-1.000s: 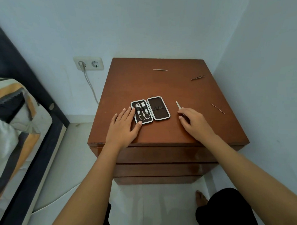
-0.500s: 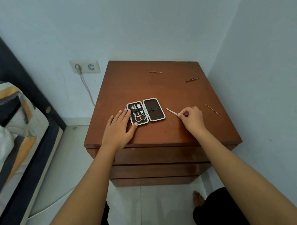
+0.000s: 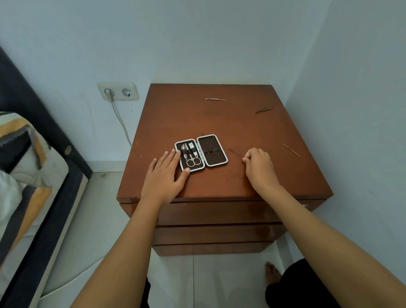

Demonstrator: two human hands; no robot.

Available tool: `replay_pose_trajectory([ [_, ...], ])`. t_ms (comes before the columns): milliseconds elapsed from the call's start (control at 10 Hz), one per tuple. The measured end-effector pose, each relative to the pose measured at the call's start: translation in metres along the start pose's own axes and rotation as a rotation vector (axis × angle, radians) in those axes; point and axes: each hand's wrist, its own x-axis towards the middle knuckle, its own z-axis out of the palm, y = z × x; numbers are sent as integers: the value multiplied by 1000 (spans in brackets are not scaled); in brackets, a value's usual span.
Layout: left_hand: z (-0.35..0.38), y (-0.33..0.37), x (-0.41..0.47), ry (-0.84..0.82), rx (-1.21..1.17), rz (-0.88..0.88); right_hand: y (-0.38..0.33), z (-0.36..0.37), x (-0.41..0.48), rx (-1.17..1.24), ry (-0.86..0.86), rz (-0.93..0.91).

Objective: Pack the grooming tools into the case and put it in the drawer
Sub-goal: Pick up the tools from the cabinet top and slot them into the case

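An open grooming case [image 3: 212, 151] lies on the wooden nightstand [image 3: 196, 121]. Scissors [image 3: 193, 160] and a nail clipper sit in its left half; the right half has bare loops. My left hand [image 3: 168, 176] lies flat against the case's left edge, fingers spread, holding nothing. My right hand [image 3: 259, 165] pinches a thin metal tool [image 3: 235, 153] whose tip points toward the case. Loose on the top are a slim file [image 3: 214, 99], tweezers [image 3: 264, 109] and a thin pick [image 3: 290, 149].
The nightstand has stacked drawer fronts [image 3: 214, 216], all closed. It stands in a corner, walls behind and to the right. A bed [image 3: 19, 185] is to the left, and a wall socket [image 3: 118, 91] with a plugged cable. A bare foot [image 3: 273, 274] rests on the tiled floor.
My right hand picked up the thin metal tool and carried it left, closer to the case. The left hand stayed against the case.
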Motion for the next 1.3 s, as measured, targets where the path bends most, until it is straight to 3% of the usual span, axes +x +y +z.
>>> replay_pose_trajectory([
  [100,1,0,0,-2,-2,1,-7,-1,-3,215,19,1],
  [200,2,-1,1,8,-4,6,-21,1,-8,338,-42,-139],
  [300,3,-2,1,10,-1,7,-35,12,-16,345,-132,-197],
  [500,3,-2,0,13,-1,7,-41,23,-24,352,-69,-61],
  [600,3,-2,1,14,0,9,-44,23,-23,307,-69,-58],
  [900,4,-3,1,13,0,6,-57,22,-18,-51,-132,-281],
  [1100,4,-1,0,9,0,2,-43,23,-27,-159,-76,-373],
  [1300,3,-1,0,9,7,7,-49,21,-12,-259,-176,-388],
])
